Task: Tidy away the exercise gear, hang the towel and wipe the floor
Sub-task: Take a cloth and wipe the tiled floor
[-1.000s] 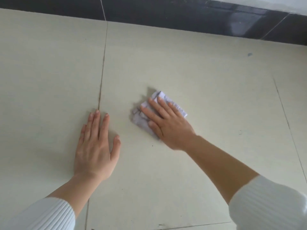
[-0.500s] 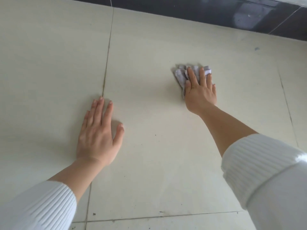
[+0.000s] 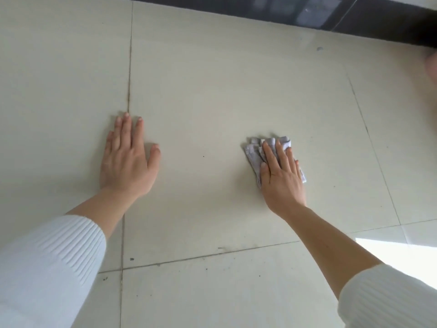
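A crumpled pale grey cloth [image 3: 253,154] lies on the cream tiled floor [image 3: 212,91], right of centre. My right hand [image 3: 281,176] presses flat on top of it with straight fingers, covering most of it. My left hand [image 3: 127,159] rests flat on the floor to the left, palm down, fingers straight, beside a dark grout line [image 3: 129,67]. It holds nothing. No exercise gear or towel is in view.
A dark glossy skirting [image 3: 307,10] runs along the far edge of the floor. Small dark specks [image 3: 132,259] dot the near tiles. A bright patch of light [image 3: 402,254] falls at the right. A blurred shape [image 3: 431,65] sits at the right edge.
My right hand slid the cloth away to the upper right, then pulled it back toward me. My left hand has stayed planted by the grout line.
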Tool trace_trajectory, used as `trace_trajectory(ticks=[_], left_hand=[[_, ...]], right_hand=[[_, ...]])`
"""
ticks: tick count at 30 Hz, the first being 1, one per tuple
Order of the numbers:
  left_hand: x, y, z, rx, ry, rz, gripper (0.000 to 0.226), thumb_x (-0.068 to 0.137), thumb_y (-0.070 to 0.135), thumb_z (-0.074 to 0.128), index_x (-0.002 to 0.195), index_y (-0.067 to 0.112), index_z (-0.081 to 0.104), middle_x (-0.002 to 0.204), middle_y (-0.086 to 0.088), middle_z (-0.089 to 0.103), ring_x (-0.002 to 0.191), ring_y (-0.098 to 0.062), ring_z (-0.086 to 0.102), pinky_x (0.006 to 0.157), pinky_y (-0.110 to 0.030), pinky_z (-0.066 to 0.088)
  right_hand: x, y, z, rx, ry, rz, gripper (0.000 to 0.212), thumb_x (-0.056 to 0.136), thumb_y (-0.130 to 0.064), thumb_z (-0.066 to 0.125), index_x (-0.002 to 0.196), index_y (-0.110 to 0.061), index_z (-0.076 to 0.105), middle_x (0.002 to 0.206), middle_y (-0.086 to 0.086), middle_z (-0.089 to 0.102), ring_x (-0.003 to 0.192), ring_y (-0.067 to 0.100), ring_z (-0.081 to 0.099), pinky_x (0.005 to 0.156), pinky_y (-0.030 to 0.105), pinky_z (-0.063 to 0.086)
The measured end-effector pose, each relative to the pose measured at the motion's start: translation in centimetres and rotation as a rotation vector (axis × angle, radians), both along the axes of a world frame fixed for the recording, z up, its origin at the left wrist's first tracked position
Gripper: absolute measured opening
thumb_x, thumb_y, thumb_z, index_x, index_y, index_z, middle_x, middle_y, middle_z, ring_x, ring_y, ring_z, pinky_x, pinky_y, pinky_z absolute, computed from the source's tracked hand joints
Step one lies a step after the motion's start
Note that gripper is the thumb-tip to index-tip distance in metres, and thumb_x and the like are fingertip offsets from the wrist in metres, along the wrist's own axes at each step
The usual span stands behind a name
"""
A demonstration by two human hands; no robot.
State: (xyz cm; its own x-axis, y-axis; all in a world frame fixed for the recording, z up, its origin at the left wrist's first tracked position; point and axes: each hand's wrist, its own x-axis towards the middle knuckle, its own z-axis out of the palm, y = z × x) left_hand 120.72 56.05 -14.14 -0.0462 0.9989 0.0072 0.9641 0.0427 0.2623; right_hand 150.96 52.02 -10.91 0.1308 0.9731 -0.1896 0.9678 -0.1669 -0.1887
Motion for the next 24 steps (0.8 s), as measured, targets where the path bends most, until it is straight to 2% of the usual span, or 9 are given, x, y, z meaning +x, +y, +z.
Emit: trace_trajectory(ticks=[4,8,10,12,14,15,17,20,24], left_hand=[[-0.4,-1.5,0.1,-0.065,-0.031,-0.086,0.072,0.091,0.045,0.020,0.152,0.007,0.016,0.160,-0.015,0.007,0.148,-0.027,0.003,0.120,-0.041,0.005],[-0.7,-5.6,0.3,-0.113,-0.033,-0.122,0.072,0.093,0.048,0.015,0.153,0.008,0.011,0.161,-0.012,0.002,0.148,-0.025,-0.002,0.119,-0.040,0.002],[-0.9,-7.6,0.5,-0.135,-0.029,-0.154,0.073,0.092,0.050,0.012,0.153,0.008,0.011,0.161,-0.012,0.001,0.148,-0.024,-0.003,0.119,-0.038,0.000],[-1.4,-9.2,0.7,-0.167,-0.024,-0.160,0.076,0.091,0.053,0.009,0.153,0.010,0.007,0.161,-0.011,-0.003,0.148,-0.023,-0.007,0.118,-0.036,-0.003],[-1.8,-10.3,0.8,-0.207,-0.024,-0.124,0.080,0.089,0.059,0.008,0.153,0.012,0.000,0.160,-0.011,-0.011,0.147,-0.022,-0.014,0.117,-0.034,-0.008],[-2.2,-10.7,0.8,-0.222,-0.021,-0.086,0.082,0.089,0.062,0.008,0.153,0.013,-0.003,0.160,-0.011,-0.014,0.147,-0.022,-0.016,0.117,-0.035,-0.009],[-2.9,-11.5,1.0,-0.254,-0.011,0.000,0.084,0.090,0.067,0.010,0.153,0.013,-0.007,0.159,-0.012,-0.019,0.146,-0.022,-0.020,0.118,-0.038,-0.009],[-4.0,-12.4,1.3,-0.288,0.005,0.042,0.090,0.084,0.073,0.003,0.152,0.016,-0.011,0.158,-0.010,-0.023,0.144,-0.020,-0.025,0.117,-0.037,-0.011],[-4.0,-12.4,1.5,-0.308,-0.018,0.040,0.089,0.082,0.070,0.004,0.152,0.017,-0.011,0.157,-0.011,-0.024,0.143,-0.020,-0.028,0.116,-0.037,-0.013]], right_hand=[[-1.0,-7.3,-0.5,0.003,0.019,0.066,0.050,0.103,-0.036,0.017,0.153,-0.034,0.013,0.161,-0.010,0.004,0.149,0.016,-0.003,0.118,0.029,-0.008],[-2.9,-13.4,0.0,-0.027,0.071,0.153,0.051,0.101,-0.035,0.015,0.152,-0.035,0.013,0.158,-0.017,0.002,0.148,0.016,-0.003,0.120,0.033,-0.004],[-3.2,-16.3,0.3,-0.035,0.070,0.291,0.051,0.102,-0.031,0.022,0.153,-0.032,0.018,0.159,-0.014,0.011,0.148,0.023,0.006,0.119,0.037,0.002],[-2.6,-18.5,0.4,-0.057,0.015,0.550,0.050,0.102,-0.030,0.025,0.153,-0.029,0.020,0.159,-0.010,0.018,0.147,0.028,0.014,0.117,0.040,0.009],[-0.7,-17.6,0.4,-0.053,-0.076,0.775,0.051,0.103,-0.035,0.019,0.153,-0.029,0.015,0.159,-0.008,0.016,0.147,0.025,0.014,0.116,0.039,0.012],[0.1,-16.3,0.2,-0.045,-0.112,0.818,0.051,0.103,-0.036,0.018,0.154,-0.029,0.014,0.160,-0.007,0.015,0.147,0.023,0.013,0.116,0.038,0.012],[0.8,-12.6,0.2,-0.054,-0.120,0.721,0.052,0.103,-0.038,0.017,0.154,-0.031,0.009,0.161,-0.007,0.010,0.148,0.019,0.009,0.118,0.036,0.011],[0.0,-6.7,0.0,-0.040,-0.023,0.427,0.050,0.103,-0.042,0.009,0.150,-0.040,-0.006,0.159,-0.017,-0.007,0.147,0.012,-0.010,0.121,0.035,0.002],[-3.1,0.4,-0.7,-0.023,0.038,0.112,0.052,0.104,-0.037,0.012,0.153,-0.032,-0.003,0.161,-0.012,-0.010,0.148,0.019,-0.013,0.119,0.036,-0.006]])
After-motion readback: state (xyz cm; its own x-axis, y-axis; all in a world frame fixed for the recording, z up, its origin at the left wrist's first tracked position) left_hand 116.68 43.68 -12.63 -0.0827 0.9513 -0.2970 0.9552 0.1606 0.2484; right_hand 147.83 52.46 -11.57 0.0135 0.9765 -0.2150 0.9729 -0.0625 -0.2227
